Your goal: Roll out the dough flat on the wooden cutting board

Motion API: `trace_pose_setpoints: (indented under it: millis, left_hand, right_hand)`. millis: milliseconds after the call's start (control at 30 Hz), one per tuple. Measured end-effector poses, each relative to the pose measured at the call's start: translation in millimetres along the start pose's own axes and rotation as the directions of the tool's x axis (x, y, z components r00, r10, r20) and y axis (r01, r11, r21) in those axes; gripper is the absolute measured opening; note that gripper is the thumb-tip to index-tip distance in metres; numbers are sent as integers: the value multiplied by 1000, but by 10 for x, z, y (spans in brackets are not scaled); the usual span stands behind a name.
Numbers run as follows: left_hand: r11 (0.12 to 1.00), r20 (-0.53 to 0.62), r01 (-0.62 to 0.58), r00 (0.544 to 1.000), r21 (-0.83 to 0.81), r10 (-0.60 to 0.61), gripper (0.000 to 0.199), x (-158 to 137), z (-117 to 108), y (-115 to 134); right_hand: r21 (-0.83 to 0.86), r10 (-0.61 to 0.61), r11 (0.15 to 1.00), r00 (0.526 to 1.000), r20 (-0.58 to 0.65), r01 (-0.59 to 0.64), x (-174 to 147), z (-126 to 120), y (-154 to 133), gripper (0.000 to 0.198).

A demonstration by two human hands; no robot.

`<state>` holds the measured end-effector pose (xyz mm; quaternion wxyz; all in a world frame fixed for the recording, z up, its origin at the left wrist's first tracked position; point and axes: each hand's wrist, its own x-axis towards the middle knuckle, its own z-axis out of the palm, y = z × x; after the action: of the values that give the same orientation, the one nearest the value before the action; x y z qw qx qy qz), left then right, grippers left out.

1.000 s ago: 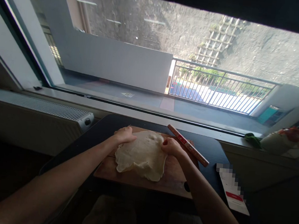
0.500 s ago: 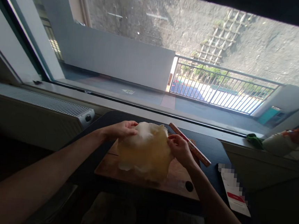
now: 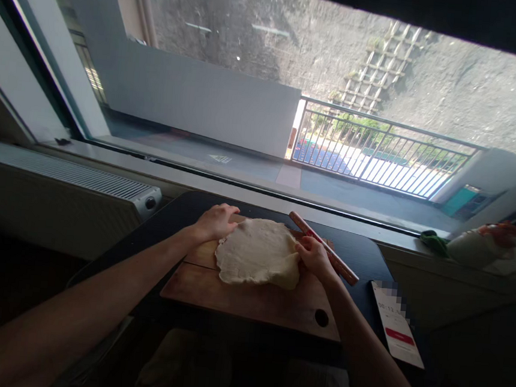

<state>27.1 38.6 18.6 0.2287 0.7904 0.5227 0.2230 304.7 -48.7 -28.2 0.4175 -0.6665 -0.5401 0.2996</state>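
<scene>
A flat, rolled-out sheet of dough (image 3: 257, 253) with an uneven rim lies on a wooden cutting board (image 3: 239, 302). My left hand (image 3: 217, 221) is at the dough's upper left edge, fingers stretched out and thumb apart, holding nothing. At the right edge, my right hand (image 3: 314, 256) has its fingers closed on the dough, which is creased there. Just beyond that hand, a rolling pin (image 3: 342, 267) lies slantwise across the board's far right corner.
The board rests on a dark table (image 3: 184, 211). A phone (image 3: 401, 335) showing a timer lies at the table's right. Beyond are a radiator (image 3: 127, 189) on the left, a window sill (image 3: 257, 199), and a pale pot (image 3: 472, 248) beside a green cloth (image 3: 434, 242).
The dough sheet, held up between both hands before, now lies flat on the board. My left hand has let go of its edge; the right still grips its side.
</scene>
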Motion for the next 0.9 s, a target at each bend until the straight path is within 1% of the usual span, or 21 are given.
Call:
trace_pose_setpoints:
  millis: [33,67,100,133,167,200,233,300,367,400,467,500,567,633,667,700,733,800,867,900]
  left_hand:
    - [995,-8,-82,997,54,83,37,-101,74,4]
    - [980,26,-178,984,88,176,30,-225,138,20]
    - [964,117,-259,961,68,250,26,-362,195,47]
    - [947,219,-319,927,28,305,25,-498,246,80]
    - [929,292,-370,888,-2,354,24,-623,295,115]
    - [912,329,-409,862,0,386,21,-727,342,149]
    - [896,337,-443,849,35,407,18,-808,388,177]
    - [868,293,-472,861,153,416,15,-898,475,213]
    - [838,238,-472,877,272,417,12,-916,541,222]
    - [823,224,-475,878,312,422,10,-909,559,220]
    - [806,209,-482,876,344,435,9,-879,555,210]
    - [818,192,-469,883,333,428,11,-860,531,205]
    - [877,132,-405,914,258,383,14,-831,445,203]
    - [930,73,-341,940,141,333,16,-836,342,216]
    - [938,65,-333,942,97,328,17,-858,304,226]
    - [936,73,-344,938,78,339,17,-894,286,238]
    - [927,93,-367,928,80,360,16,-941,293,249]
    - [892,143,-432,899,132,414,14,-1049,383,267]
    - [843,167,-509,859,174,485,24,-1142,532,281]
    - [825,163,-532,846,191,508,30,-1173,605,292]
  right_hand:
    - [-31,29,999,999,18,-28,-21,9,51,25]
    - [-67,59,996,998,36,-57,-51,8,86,27]
    - [-103,94,991,994,59,-87,-86,1,108,30]
    - [-132,131,984,987,92,-118,-121,-11,117,34]
    - [-151,163,978,978,129,-143,-156,-24,119,37]
    - [-153,182,976,968,171,-156,-189,-34,117,39]
    - [-151,188,976,958,214,-158,-221,-38,115,39]
    - [-152,168,980,943,288,-128,-281,-20,121,36]
    - [-151,92,987,950,299,-48,-332,40,134,30]
    - [-144,37,990,963,268,3,-352,84,132,27]
    - [-99,-76,991,984,158,93,-376,179,87,25]
    - [-56,-115,991,988,101,121,-382,219,40,26]
    - [69,-129,989,991,18,128,-394,255,-85,27]
    - [200,-91,976,996,13,86,-425,218,-192,28]
    - [234,-67,971,997,35,57,-452,176,-213,28]
    - [232,-41,972,997,60,27,-484,126,-202,28]
    - [195,-18,981,997,79,2,-520,76,-157,28]
    - [54,17,998,997,79,-21,-593,-7,8,25]
    - [-98,19,995,999,47,-15,-657,-54,200,26]
    - [-165,6,986,999,37,0,-686,-68,277,31]
